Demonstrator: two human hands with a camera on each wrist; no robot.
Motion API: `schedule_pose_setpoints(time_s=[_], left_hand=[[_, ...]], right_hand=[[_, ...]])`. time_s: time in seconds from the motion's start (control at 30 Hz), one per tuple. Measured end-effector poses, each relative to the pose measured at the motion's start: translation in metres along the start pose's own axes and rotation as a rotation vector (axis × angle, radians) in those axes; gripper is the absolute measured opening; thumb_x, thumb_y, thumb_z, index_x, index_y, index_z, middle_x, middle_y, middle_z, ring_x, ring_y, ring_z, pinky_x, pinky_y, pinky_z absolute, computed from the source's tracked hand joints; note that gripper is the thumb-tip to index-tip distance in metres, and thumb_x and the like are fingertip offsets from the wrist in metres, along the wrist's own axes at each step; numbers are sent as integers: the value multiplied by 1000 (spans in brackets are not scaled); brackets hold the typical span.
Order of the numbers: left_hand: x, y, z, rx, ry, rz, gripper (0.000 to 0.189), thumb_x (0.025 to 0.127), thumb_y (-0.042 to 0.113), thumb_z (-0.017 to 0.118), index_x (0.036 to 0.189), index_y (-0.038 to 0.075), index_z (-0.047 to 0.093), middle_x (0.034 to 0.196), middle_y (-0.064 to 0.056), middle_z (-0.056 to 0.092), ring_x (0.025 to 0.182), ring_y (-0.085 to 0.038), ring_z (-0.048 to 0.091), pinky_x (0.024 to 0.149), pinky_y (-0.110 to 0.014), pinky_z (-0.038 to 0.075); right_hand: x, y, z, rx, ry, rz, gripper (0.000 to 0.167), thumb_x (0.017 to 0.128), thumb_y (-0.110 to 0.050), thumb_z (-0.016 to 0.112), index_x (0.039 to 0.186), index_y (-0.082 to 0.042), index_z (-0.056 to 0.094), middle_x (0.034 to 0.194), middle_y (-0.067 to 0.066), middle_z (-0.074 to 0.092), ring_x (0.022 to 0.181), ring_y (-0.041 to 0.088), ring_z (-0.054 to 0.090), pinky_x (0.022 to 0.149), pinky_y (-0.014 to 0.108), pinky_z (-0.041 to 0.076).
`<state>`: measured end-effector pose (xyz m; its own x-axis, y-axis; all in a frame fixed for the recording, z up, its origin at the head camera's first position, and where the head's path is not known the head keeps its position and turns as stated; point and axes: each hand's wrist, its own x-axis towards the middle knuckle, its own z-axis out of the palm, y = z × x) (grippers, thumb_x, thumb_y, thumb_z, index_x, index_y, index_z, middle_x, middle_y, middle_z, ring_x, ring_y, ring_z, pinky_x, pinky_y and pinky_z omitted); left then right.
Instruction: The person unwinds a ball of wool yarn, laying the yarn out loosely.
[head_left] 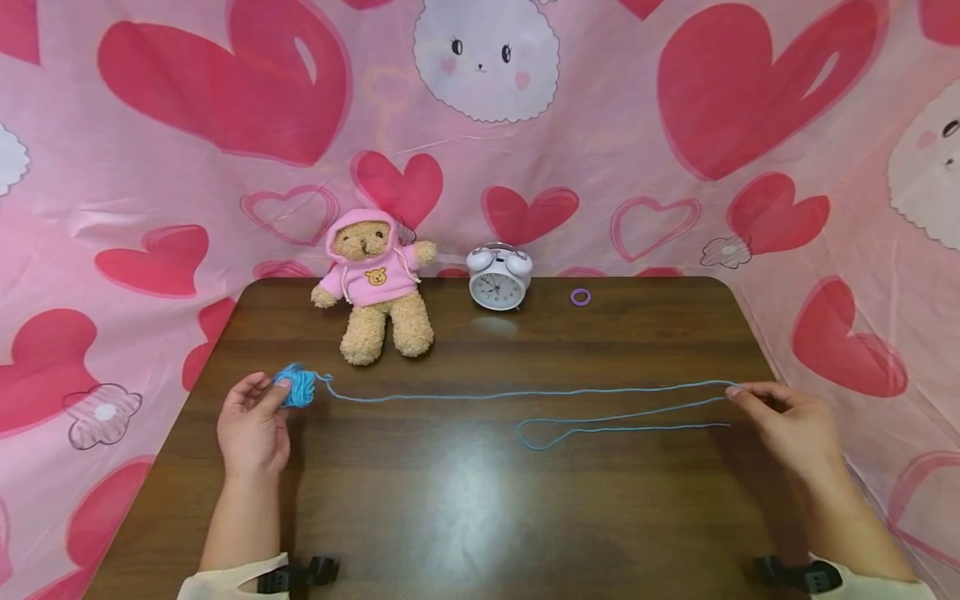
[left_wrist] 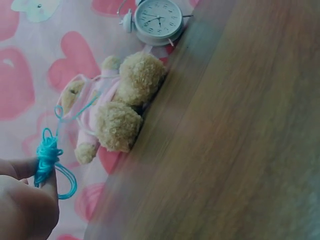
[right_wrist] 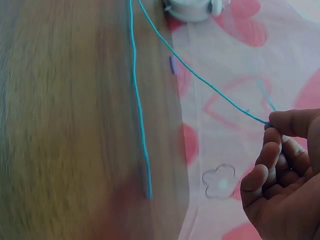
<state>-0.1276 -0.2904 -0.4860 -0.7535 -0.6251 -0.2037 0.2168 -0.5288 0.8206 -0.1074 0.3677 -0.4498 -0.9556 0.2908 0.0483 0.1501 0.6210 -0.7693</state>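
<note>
My left hand [head_left: 255, 425] pinches a small bundle of blue yarn [head_left: 302, 387] between thumb and fingers, at the left of the table. From the bundle a single strand [head_left: 480, 397] stretches across to my right hand [head_left: 795, 425], whose thumb and fingertip pinch it near the right edge. Past that pinch the yarn doubles back leftward, makes a loop [head_left: 534, 435] and ends in a loose tail [head_left: 675, 428] pointing right. In the left wrist view the yarn bundle [left_wrist: 48, 155] shows small loops sticking out. The right wrist view shows the loose yarn end [right_wrist: 148, 192] over the wood.
A teddy bear [head_left: 378, 283] in a pink hoodie sits at the back left of the brown table [head_left: 465, 533]. Beside it stands a white alarm clock [head_left: 498, 279], and farther right lies a purple ring [head_left: 581, 289]. A pink heart-patterned cloth [head_left: 600, 100] hangs behind.
</note>
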Motion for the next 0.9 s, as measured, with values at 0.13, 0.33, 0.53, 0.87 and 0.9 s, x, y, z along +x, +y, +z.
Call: schedule_pose_setpoints(time_s=[0.13, 0.33, 0.53, 0.87, 0.9], left_hand=[[1, 4, -2, 2, 9, 5, 38, 83, -22, 72, 109, 2, 60, 105, -9, 52, 96, -20, 56, 65, -24, 60], [1, 8, -4, 5, 9, 3, 38, 83, -20, 73, 110, 4, 61, 105, -8, 52, 97, -19, 56, 65, -23, 59], [2, 7, -5, -36, 7, 9, 37, 82, -24, 71, 107, 1, 61, 102, -10, 54, 90, -18, 58, 62, -24, 59], [-1, 5, -3, -19, -13, -1, 38, 83, -23, 71, 112, -1, 59, 103, -9, 53, 92, -18, 58, 64, -24, 59], [-1, 4, -2, -17, -13, -2, 38, 83, -23, 71, 112, -1, 59, 103, -10, 52, 91, -18, 58, 64, -24, 59]], right_hand=[[2, 11, -6, -25, 16, 19, 28, 94, -36, 76, 99, -8, 80, 76, -36, 64, 75, -2, 52, 60, 18, 43], [8, 29, -11, -94, -32, 58, 41, 95, -41, 74, 105, -1, 77, 77, -34, 63, 76, -5, 51, 61, 19, 44], [16, 49, -9, -143, -142, 105, 48, 97, -41, 71, 108, 6, 75, 77, -11, 69, 68, 2, 57, 59, 23, 47], [29, 66, -5, -334, -281, 89, 52, 101, -44, 63, 110, 7, 73, 78, 4, 69, 75, 17, 57, 63, 31, 44], [30, 66, -5, -348, -294, 84, 52, 101, -44, 62, 111, 7, 72, 78, 4, 69, 75, 18, 58, 64, 33, 44]])
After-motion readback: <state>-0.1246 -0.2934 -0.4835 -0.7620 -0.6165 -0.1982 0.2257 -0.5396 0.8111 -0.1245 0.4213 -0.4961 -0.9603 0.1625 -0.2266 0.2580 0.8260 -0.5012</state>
